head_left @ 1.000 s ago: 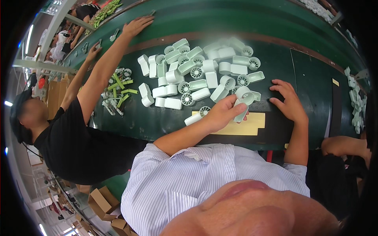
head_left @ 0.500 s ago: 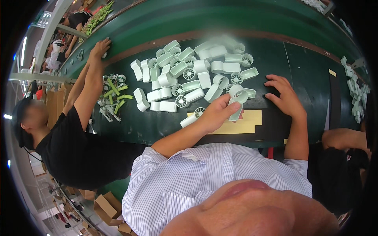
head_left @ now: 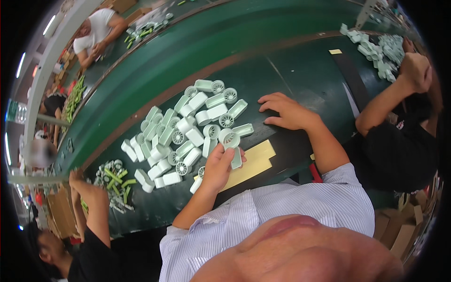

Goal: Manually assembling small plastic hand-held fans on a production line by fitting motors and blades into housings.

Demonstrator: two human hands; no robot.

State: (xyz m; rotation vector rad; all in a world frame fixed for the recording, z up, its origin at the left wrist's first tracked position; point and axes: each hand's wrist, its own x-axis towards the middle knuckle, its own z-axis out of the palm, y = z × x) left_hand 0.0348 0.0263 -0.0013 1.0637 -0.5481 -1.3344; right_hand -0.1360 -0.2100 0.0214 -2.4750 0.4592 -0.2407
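In my left hand (head_left: 217, 170) is a pale green plastic housing (head_left: 229, 138), gripped between thumb and fingers. Its round, spoked end points up and away, and the box-shaped end lies by my fingertips. My right hand (head_left: 286, 113) is open, palm down over the dark green tabletop, fingers spread and apart from any part. Just beyond and left of my left hand spreads a loose heap of similar pale green housings (head_left: 194, 137), some with spoked rings facing up. Beneath the held housing lies a yellow sheet (head_left: 251, 162).
A black mat (head_left: 287, 146) lies under the yellow sheet. Small bright green and white pieces (head_left: 114, 180) sit at left near a co-worker's arm (head_left: 96, 202). At far right, another co-worker's hand (head_left: 416, 70) is beside more pale green parts (head_left: 376, 52). A green belt (head_left: 211, 42) runs behind.
The view has swung to the right, bringing the right-hand co-worker's arm and parts further in. My left hand keeps the same housing; my right hand stays open over the table.
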